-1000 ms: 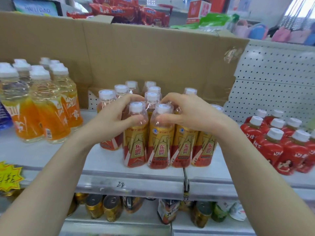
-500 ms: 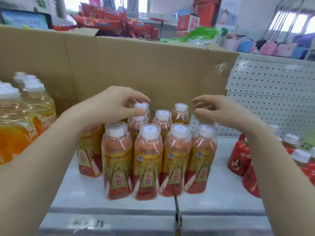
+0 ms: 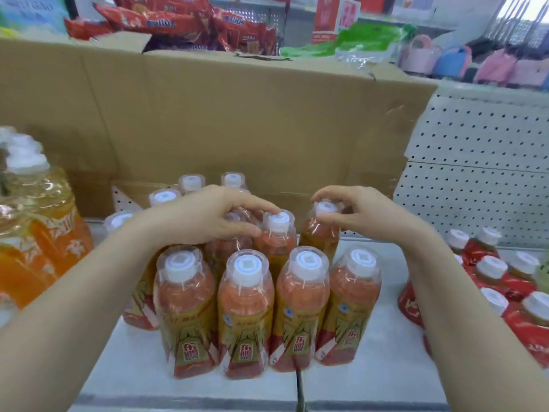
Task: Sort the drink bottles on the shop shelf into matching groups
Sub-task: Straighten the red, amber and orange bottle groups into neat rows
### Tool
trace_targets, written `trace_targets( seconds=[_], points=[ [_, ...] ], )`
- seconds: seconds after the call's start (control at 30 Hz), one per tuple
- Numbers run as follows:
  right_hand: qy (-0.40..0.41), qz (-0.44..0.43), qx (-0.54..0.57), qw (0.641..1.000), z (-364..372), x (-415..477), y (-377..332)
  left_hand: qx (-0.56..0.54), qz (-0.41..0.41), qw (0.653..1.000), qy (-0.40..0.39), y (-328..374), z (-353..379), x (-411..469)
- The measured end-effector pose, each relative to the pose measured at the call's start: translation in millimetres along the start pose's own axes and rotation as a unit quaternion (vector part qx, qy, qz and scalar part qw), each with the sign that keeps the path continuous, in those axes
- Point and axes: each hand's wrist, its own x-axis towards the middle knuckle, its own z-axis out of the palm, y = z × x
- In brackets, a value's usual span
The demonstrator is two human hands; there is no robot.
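Note:
Several gold-and-red labelled drink bottles with white caps stand in rows on the white shelf. My left hand lies over the second row, its fingers curled round the cap of a bottle there. My right hand pinches the cap of the second-row bottle on the right, which tilts slightly. The front row of bottles stands untouched below both hands.
Orange drink bottles stand at the left. Red-labelled bottles crowd the right. A cardboard box wall rises behind the rows, beside a white pegboard panel. Snack packets lie on top.
The view has drawn closer to the shelf. Both hands have come down from above the bottles onto second-row caps, the right one closing on the right-hand bottle.

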Motion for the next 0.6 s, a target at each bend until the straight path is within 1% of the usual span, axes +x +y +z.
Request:
trace_targets(
  seconds=[0.13,0.23,0.37,0.47,0.6],
  points=[
    [-0.007,0.003,0.020,1.000,-6,-27,0,0.040,-0.003,0.999,0.018,6,3,6],
    [0.020,0.006,0.018,1.000,-7,-32,3,0.102,0.000,0.995,0.005,15,2,18],
    [0.042,0.014,0.002,0.999,-8,-36,7,0.145,0.023,0.989,-0.023,23,-2,36],
    [0.045,0.027,-0.009,0.999,-9,-41,11,0.139,0.050,0.988,-0.037,25,1,46],
    [0.028,0.035,-0.012,0.999,-12,-44,8,0.098,0.051,0.992,-0.058,30,11,55]
  ],
)
